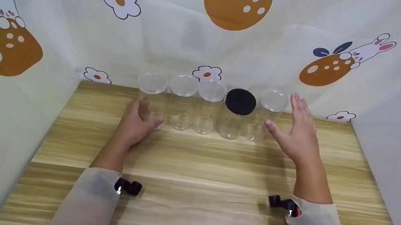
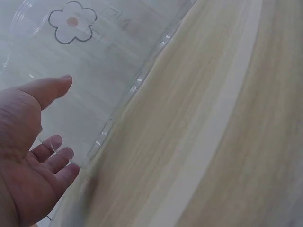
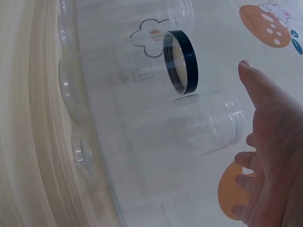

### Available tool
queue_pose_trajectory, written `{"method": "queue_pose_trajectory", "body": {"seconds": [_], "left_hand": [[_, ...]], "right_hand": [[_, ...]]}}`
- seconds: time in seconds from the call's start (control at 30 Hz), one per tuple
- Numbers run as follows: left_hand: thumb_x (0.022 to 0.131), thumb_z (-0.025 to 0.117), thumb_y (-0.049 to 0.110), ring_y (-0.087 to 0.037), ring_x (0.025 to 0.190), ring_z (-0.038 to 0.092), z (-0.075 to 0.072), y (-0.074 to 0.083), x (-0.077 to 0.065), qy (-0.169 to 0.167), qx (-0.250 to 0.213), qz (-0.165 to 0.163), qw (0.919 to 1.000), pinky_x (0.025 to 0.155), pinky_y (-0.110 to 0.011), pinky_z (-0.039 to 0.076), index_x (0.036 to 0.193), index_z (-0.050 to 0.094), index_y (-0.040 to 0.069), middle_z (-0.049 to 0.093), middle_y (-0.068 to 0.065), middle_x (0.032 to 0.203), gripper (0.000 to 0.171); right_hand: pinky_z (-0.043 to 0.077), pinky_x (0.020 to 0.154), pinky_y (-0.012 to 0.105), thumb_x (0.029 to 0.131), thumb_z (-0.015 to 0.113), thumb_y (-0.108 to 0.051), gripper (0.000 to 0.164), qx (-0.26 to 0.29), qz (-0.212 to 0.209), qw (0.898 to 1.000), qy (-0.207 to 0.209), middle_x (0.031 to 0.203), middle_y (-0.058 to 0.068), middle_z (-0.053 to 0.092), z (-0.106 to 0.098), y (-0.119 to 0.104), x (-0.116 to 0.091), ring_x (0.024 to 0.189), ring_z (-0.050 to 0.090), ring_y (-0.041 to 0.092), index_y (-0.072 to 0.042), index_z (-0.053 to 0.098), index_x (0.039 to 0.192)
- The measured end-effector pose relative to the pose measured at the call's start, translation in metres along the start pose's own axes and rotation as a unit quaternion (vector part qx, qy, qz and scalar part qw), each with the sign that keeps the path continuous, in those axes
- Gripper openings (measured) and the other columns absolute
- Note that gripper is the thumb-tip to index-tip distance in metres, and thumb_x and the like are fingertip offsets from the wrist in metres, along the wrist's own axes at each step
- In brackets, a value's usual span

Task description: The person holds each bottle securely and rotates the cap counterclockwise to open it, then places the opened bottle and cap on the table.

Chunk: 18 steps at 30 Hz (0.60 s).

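Standing on the wood-grain worktop [image 1: 205,178], five transparent jars [image 1: 207,107] make a row before rabbit-printed fabric [image 1: 163,41]. The left hand [image 1: 136,121] is loosely spread at the leftmost jar [image 1: 154,100], the right hand [image 1: 298,135] spread beside the rightmost jar [image 1: 270,114].

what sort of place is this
Probably a makeshift recording booth: a wood-grain tabletop, backed and flanked by rabbit-and-flower sheeting, plus small black devices at both wrists.

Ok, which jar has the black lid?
The second jar from the right: only its lid is black; the other four jars look clear-topped.
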<state>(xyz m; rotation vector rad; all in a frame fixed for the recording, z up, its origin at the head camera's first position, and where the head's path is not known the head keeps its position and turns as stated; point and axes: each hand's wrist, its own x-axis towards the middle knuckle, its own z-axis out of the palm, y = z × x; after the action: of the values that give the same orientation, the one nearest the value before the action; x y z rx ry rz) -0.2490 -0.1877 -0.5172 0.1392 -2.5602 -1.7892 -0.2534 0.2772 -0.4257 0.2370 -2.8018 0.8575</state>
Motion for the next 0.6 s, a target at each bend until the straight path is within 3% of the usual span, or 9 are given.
{"method": "queue_pose_trajectory", "body": {"seconds": [0.13,0.3,0.47,0.6], "left_hand": [[0.089,0.087,0.037,-0.031,0.158,0.040,-0.001,0.003,-0.003,0.026,-0.017,0.011,0.9995,0.134,-0.048,0.030,0.162,0.031,0.018,0.042,-0.016,0.162,0.094],[0.087,0.088,0.027,-0.032,0.142,0.049,0.001,0.007,-0.011,0.040,-0.061,0.080,0.9942,0.126,-0.053,0.038,0.154,0.037,0.019,0.049,-0.017,0.152,0.085],[0.086,0.087,0.016,-0.034,0.140,0.048,0.004,0.016,-0.019,0.020,-0.089,0.159,0.9831,0.122,-0.057,0.037,0.148,0.040,0.018,0.056,-0.005,0.148,0.078],[0.084,0.089,0.013,-0.031,0.144,0.050,0.008,0.025,-0.024,-0.003,-0.102,0.178,0.9788,0.128,-0.057,0.032,0.148,0.039,0.017,0.057,-0.007,0.148,0.081]], "right_hand": [[0.013,0.134,0.068,0.092,0.072,-0.066,0.104,0.011,-0.010,1.000,0.012,0.182,-0.002,0.017,-0.002,-0.006,-0.002,0.170,0.009,0.030,-0.026,0.020,0.173],[0.015,0.134,0.069,0.092,0.074,-0.063,0.100,0.026,-0.030,0.999,0.025,0.181,-0.002,0.019,-0.007,-0.016,-0.007,0.170,0.010,0.029,-0.028,0.024,0.172],[0.019,0.134,0.065,0.093,0.078,-0.053,0.095,0.033,-0.062,0.996,0.058,0.179,0.000,0.028,-0.010,-0.026,-0.013,0.169,0.016,0.029,-0.024,0.031,0.170],[0.021,0.134,0.064,0.093,0.079,-0.051,0.091,0.035,-0.078,0.993,0.077,0.176,0.001,0.035,-0.012,-0.035,-0.020,0.167,0.022,0.030,-0.022,0.036,0.168]]}}
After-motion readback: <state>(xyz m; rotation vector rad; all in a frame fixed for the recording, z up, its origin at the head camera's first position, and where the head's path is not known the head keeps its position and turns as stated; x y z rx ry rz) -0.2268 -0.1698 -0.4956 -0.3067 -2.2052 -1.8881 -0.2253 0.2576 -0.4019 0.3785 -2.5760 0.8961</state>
